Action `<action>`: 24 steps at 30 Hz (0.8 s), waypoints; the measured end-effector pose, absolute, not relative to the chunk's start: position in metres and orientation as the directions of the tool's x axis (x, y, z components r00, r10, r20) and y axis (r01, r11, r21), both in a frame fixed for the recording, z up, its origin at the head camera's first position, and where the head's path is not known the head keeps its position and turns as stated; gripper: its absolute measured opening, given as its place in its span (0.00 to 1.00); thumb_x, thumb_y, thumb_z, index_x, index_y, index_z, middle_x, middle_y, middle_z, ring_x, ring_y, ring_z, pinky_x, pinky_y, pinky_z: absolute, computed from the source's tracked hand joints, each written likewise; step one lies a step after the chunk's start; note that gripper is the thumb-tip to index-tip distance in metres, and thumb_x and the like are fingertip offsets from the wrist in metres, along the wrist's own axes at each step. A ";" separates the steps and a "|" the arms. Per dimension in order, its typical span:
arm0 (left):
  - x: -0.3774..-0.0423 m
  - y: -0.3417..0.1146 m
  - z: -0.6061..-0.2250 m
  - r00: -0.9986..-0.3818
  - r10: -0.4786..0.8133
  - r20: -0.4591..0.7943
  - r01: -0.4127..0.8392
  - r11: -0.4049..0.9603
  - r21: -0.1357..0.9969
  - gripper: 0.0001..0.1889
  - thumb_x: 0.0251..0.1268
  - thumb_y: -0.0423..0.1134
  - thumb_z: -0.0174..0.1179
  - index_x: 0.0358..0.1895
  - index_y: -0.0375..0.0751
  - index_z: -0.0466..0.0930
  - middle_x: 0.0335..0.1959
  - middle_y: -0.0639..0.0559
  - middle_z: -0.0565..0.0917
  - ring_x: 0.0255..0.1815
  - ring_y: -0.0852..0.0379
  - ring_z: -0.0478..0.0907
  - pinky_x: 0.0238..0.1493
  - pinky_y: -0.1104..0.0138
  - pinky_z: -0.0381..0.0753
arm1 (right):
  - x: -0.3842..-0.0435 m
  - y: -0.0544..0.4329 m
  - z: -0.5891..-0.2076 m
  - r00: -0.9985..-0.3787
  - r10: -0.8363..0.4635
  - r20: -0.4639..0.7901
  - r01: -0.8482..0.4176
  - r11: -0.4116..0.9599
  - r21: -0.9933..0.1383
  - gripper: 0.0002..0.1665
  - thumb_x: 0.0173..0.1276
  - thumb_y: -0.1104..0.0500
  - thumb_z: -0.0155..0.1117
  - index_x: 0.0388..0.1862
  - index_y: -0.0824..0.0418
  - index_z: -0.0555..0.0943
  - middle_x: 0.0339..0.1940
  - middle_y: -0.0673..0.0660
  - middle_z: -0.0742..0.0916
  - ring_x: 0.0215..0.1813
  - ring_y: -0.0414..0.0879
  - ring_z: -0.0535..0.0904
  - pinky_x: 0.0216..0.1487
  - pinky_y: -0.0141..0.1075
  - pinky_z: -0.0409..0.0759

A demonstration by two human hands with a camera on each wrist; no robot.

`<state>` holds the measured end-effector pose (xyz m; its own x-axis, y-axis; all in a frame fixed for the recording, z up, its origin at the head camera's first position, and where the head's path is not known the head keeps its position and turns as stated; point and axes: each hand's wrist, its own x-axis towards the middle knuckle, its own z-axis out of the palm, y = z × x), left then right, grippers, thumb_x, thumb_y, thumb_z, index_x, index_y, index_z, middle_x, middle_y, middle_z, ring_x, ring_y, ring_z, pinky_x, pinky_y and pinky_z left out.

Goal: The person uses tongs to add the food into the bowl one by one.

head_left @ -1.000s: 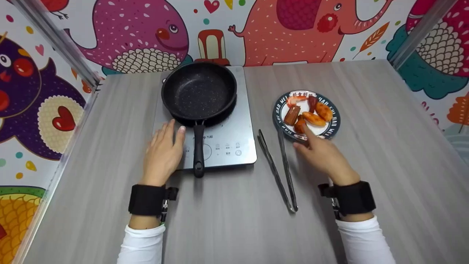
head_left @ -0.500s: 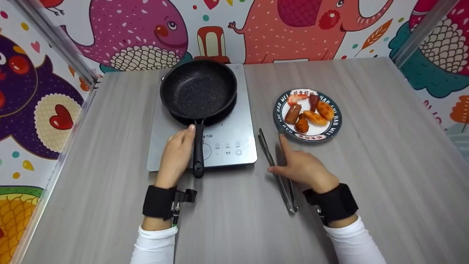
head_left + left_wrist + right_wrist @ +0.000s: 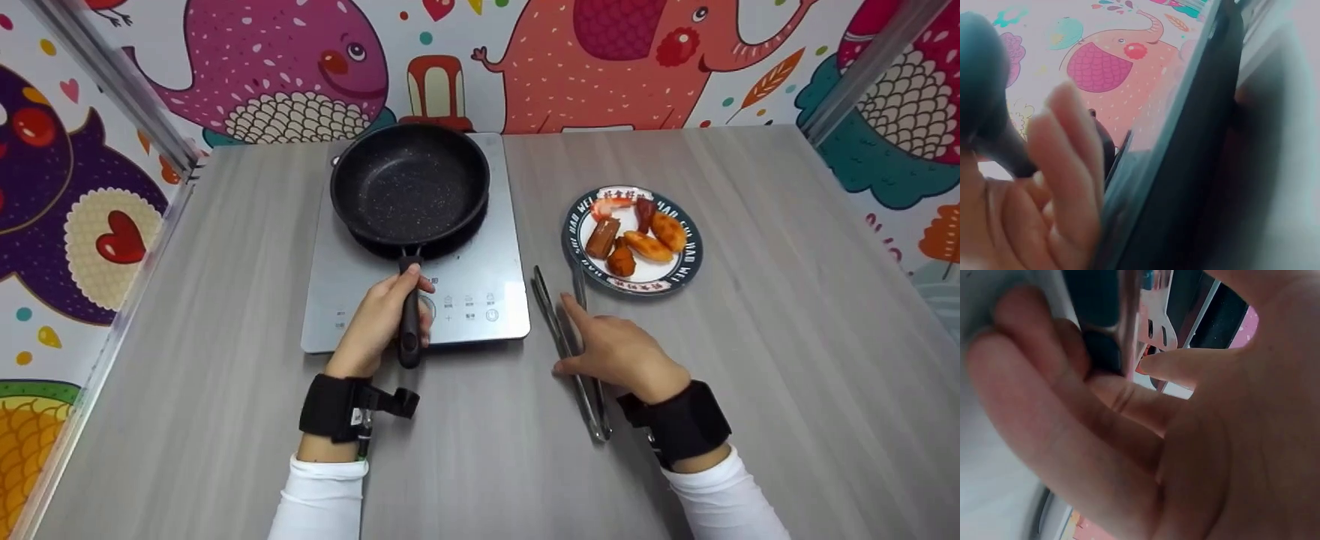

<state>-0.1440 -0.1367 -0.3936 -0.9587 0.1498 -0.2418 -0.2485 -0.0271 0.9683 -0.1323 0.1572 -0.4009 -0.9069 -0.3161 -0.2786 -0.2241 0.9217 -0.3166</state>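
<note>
So the left hand [image 3: 381,319] is gripping the black handle [image 3: 410,319] of the frying pan [image 3: 409,184], thumb lying on top and fingers showing on the far side. The right hand [image 3: 622,349] is reaching over the metal tongs [image 3: 553,311], thumb and index finger touching them or nearly so, but I can't tell if it's actually grasping. The tongs are lying spread on the wood-grain table [image 3: 465,442], between the induction cooktop [image 3: 487,262] the pan's sitting on and a dark-rimmed plate [image 3: 694,259] that's holding several food pieces [image 3: 649,246].
</note>
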 end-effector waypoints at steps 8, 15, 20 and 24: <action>-0.148 -0.132 -0.402 -0.974 0.051 -0.221 -0.223 -0.030 0.974 0.28 0.64 0.59 0.44 0.39 0.31 0.69 0.11 0.48 0.71 0.09 0.55 0.69 0.13 0.66 0.68 | -0.134 0.154 -0.403 -0.940 -0.283 -0.192 -0.196 0.906 -0.375 0.52 0.51 0.49 0.67 0.69 0.58 0.50 0.40 0.67 0.81 0.38 0.58 0.78 0.40 0.49 0.72; -0.150 -0.129 -0.401 -0.979 0.037 -0.199 -0.200 -0.027 0.979 0.24 0.67 0.53 0.43 0.39 0.30 0.69 0.11 0.48 0.70 0.08 0.56 0.67 0.13 0.66 0.66 | -0.133 0.157 -0.404 -0.971 -0.235 0.047 -0.236 0.905 -0.354 0.46 0.53 0.53 0.62 0.68 0.59 0.53 0.20 0.57 0.77 0.19 0.49 0.71 0.22 0.45 0.70; -0.151 -0.129 -0.401 -0.982 0.032 -0.188 -0.188 -0.008 0.982 0.24 0.67 0.53 0.43 0.38 0.30 0.69 0.12 0.48 0.71 0.09 0.56 0.68 0.15 0.66 0.67 | -0.134 0.159 -0.401 -0.969 -0.183 0.168 -0.232 0.907 -0.351 0.46 0.54 0.53 0.61 0.69 0.59 0.52 0.18 0.56 0.74 0.17 0.49 0.69 0.18 0.42 0.67; -0.151 -0.131 -0.403 -0.985 0.002 -0.171 -0.171 0.001 0.985 0.24 0.65 0.54 0.45 0.33 0.31 0.69 0.12 0.49 0.70 0.10 0.55 0.68 0.15 0.66 0.67 | -0.138 0.161 -0.394 -0.956 -0.141 0.258 -0.228 0.908 -0.351 0.47 0.55 0.53 0.59 0.69 0.60 0.49 0.20 0.59 0.76 0.17 0.51 0.70 0.18 0.43 0.67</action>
<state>-0.1512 -0.1308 -0.4032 -0.9853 0.0020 -0.1711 -0.1711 0.0010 0.9853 -0.1375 0.1614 -0.3941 -0.9559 -0.1408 0.2579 -0.2284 0.9082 -0.3506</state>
